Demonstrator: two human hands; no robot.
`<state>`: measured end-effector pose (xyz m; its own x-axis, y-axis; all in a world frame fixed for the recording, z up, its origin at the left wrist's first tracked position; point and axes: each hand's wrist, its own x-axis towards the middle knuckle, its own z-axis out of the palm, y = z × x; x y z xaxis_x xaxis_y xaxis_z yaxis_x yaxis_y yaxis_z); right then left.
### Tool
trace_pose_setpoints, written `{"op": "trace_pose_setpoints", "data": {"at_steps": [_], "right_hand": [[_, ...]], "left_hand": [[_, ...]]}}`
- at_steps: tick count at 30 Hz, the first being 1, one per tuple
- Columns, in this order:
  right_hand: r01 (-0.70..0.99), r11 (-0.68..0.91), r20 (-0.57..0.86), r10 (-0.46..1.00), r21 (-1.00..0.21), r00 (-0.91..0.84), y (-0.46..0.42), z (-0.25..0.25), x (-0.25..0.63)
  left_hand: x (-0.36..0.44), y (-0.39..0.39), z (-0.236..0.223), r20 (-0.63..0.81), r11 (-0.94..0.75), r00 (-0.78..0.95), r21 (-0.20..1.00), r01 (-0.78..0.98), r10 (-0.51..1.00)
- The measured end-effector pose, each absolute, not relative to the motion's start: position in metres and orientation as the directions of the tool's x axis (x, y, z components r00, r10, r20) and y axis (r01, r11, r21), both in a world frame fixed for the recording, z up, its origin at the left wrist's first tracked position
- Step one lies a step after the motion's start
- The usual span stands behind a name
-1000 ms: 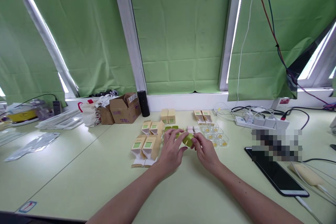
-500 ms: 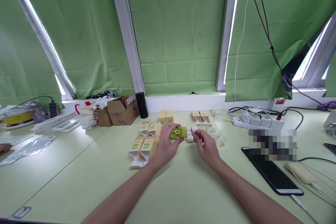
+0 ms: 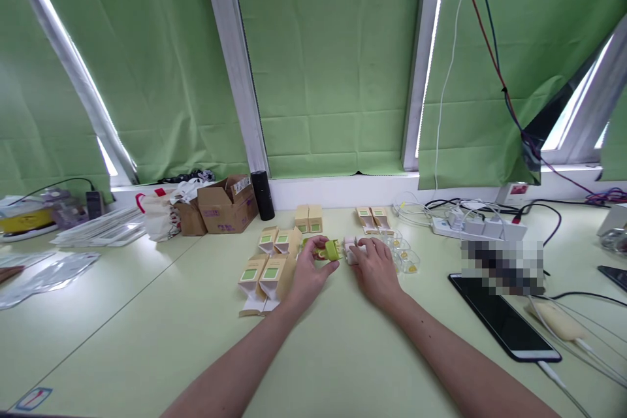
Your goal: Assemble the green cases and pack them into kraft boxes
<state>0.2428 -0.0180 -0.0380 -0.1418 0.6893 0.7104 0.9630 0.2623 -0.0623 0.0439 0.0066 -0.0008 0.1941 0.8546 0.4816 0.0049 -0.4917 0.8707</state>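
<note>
A small lime-green plastic piece (image 3: pixel 333 249) is pinched between the thumb and fingers of my left hand (image 3: pixel 309 277), just above the table. To its right lie small white cylinder-shaped pieces (image 3: pixel 349 251). Over these, my right hand (image 3: pixel 378 274) has its fingers bent and closed on a white one, partly covering the group. Close behind the right hand are several clear plastic cups (image 3: pixel 406 260) with yellow-orange bits in them. Left of my left hand stand several cream cardboard boxes (image 3: pixel 277 272) with green squares and open flaps.
More small boxes stand farther back (image 3: pixel 308 219) and behind the right hand (image 3: pixel 375 221). A brown carton (image 3: pixel 228 209) and black cylinder (image 3: pixel 263 196) are at the wall. Rightward lie a power strip (image 3: pixel 475 228), cables and a black phone (image 3: pixel 504 317). Another person's hand (image 3: pixel 10 273) shows far left.
My left hand has turned the green piece and drawn it slightly left, away from the white pieces. My right hand has gone from a narrow pinch to lying over the white pieces.
</note>
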Motion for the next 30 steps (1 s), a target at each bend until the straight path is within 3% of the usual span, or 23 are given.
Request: {"op": "trace_pose_setpoints", "data": {"at_steps": [9,20,23,26,30], "right_hand": [[0.984,0.166,0.695,0.699,0.071,-0.168,-0.018,-0.036,0.237],[0.963,0.259,0.73,0.646,0.067,-0.225,-0.02,-0.035,0.236],[0.946,0.321,0.775,0.607,-0.037,-0.175,-0.022,-0.033,0.236],[0.879,0.405,0.824,0.566,-0.252,-0.025,-0.025,-0.028,0.239],[0.574,0.557,0.763,0.614,-0.601,0.202,-0.029,-0.021,0.243]], "left_hand": [[0.043,0.002,-0.007,0.511,-0.543,0.212,0.83,0.13,0.833],[0.043,-0.001,-0.01,0.56,-0.594,0.214,0.789,0.157,0.801],[0.04,-0.001,-0.008,0.561,-0.588,0.19,0.796,0.146,0.806],[0.039,-0.002,-0.005,0.559,-0.581,0.17,0.803,0.132,0.812],[0.038,-0.003,-0.003,0.568,-0.585,0.149,0.801,0.125,0.809]]}}
